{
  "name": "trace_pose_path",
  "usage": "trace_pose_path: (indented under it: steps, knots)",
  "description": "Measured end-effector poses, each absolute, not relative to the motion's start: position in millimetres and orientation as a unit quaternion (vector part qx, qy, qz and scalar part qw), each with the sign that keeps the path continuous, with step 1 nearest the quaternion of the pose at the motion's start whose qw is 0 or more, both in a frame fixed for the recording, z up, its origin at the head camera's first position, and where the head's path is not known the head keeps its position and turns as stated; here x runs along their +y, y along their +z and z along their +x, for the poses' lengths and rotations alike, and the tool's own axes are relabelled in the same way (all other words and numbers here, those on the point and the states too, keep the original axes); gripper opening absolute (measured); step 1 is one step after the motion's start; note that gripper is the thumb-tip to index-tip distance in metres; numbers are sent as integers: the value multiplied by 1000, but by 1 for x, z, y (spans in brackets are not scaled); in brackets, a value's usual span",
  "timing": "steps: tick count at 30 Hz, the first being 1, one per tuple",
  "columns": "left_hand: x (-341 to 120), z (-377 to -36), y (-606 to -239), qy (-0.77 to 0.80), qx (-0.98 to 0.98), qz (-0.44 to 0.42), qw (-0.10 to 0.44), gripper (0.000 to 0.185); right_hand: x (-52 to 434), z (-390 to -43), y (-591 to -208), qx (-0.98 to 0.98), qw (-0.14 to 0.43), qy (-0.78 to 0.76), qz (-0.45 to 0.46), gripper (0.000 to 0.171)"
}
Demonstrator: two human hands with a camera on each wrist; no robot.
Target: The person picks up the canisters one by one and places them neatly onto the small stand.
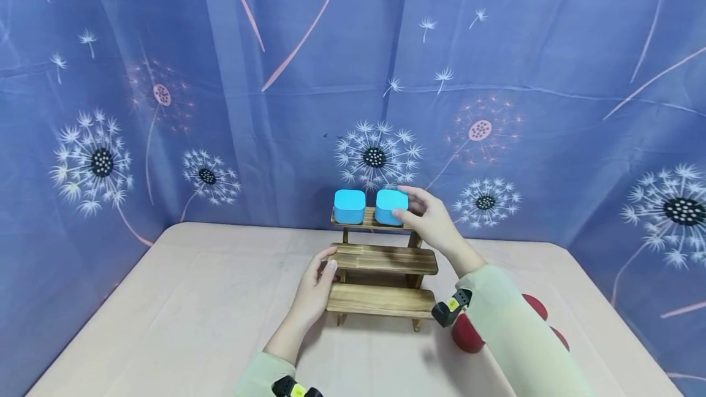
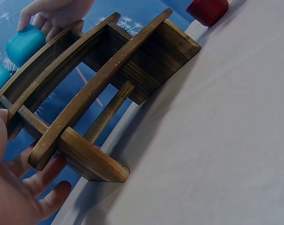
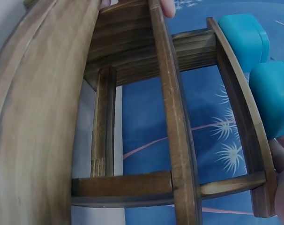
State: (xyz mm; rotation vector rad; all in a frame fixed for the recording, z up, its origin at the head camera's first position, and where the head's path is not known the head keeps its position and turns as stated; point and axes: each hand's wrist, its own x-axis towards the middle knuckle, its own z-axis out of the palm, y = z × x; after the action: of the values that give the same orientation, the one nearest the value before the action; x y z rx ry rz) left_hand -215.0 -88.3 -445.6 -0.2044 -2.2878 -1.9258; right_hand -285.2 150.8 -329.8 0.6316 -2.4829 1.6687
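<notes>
- The right hand is gripping the right-hand turquoise rounded plastic cube on the top step of the three-step wooden rack
- The left hand, fingers relaxed, is steadying the middle step; next it seemingly needs a clean release or lift

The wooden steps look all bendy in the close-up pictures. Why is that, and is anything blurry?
Both wrist views bow the brown wooden three-step shelf into curves, a wide-lens distortion; in the head view its planks run straight. In the left wrist view the left hand sits close and soft-edged, and the shelf casts a soft shadow on the pale table. The head view is evenly lit, without glare.
</notes>
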Motion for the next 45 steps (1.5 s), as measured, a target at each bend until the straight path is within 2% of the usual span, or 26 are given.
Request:
trace_pose_path:
  steps: [45]
  knots:
    - [-89, -215, -445, -639, -762, -71, 75, 37, 155, -291, -324, -826, -24, 505, 250, 64]
